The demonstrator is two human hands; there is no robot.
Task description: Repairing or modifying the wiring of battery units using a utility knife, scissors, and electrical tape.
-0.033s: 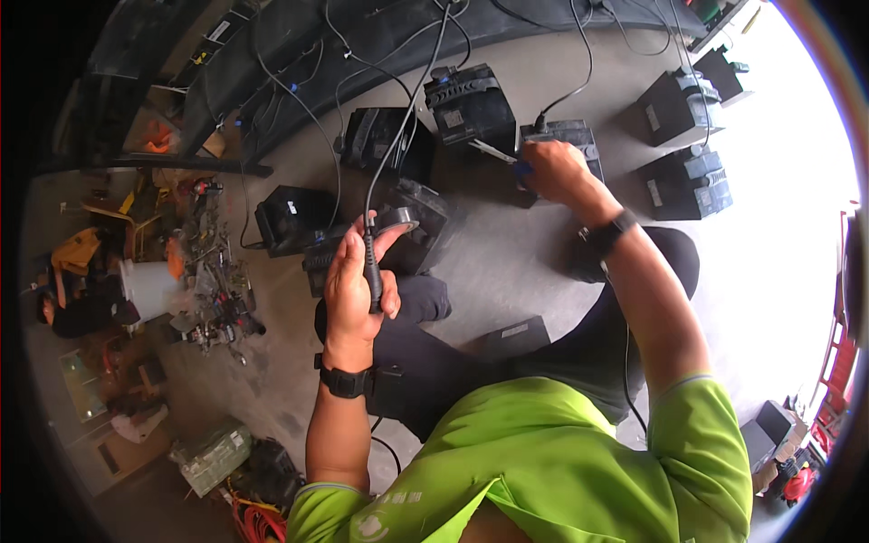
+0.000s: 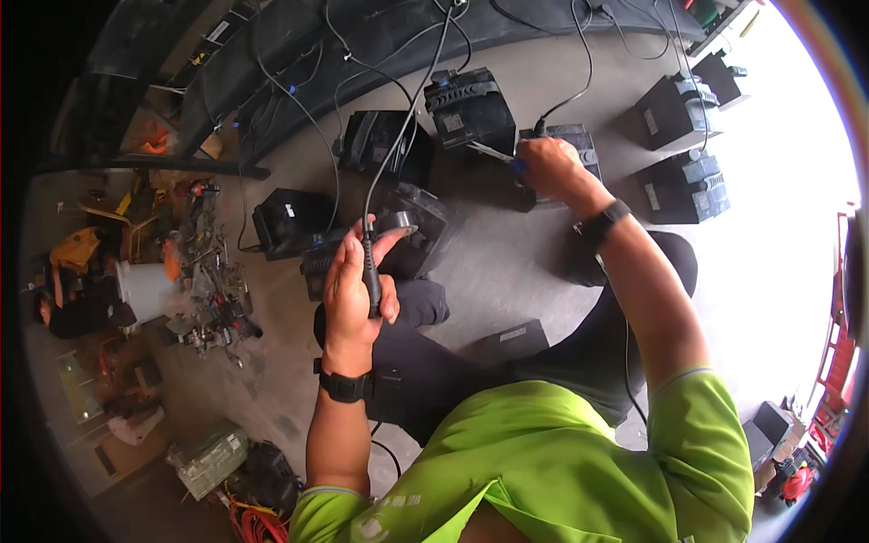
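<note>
Had a thick black cable end [image 2: 373,288] standing roughly upright in the left hand [image 2: 348,291], fingers curled firmly round the ribbed sleeve, up above the left half of the concrete floor [image 2: 507,262]. Had a roll of grey tape [image 2: 398,223] up there too, just beside the cable at the fingertips of the same hand. Couldn't really make out the exact grip on the roll, tbh.

Clutched some scissors [image 2: 493,151] in a clenched right hand [image 2: 554,167], with a bit of blue handle peeking out and the metal blades pointing left. Held that fist over a black case [image 2: 579,140], too close to judge touching or not. Spotted a cable plug [image 2: 540,127] on top of that case, right by the knuckles.

Saw another black case [image 2: 475,109] just past the blades, toward the far edge of the floor, plus a tilted-looking one [image 2: 367,145] to its left and one more [image 2: 291,217] farther left. Counted three more black cases [image 2: 681,188] over by the right edge, and a dark box [image 2: 514,341] between the legs. Noticed thin cables trailing down from a dark curved beam [image 2: 380,32] along the far edge. Glimpsed a white bucket [image 2: 148,291] and a messy tool pile [image 2: 217,312] near the left edge.
</note>
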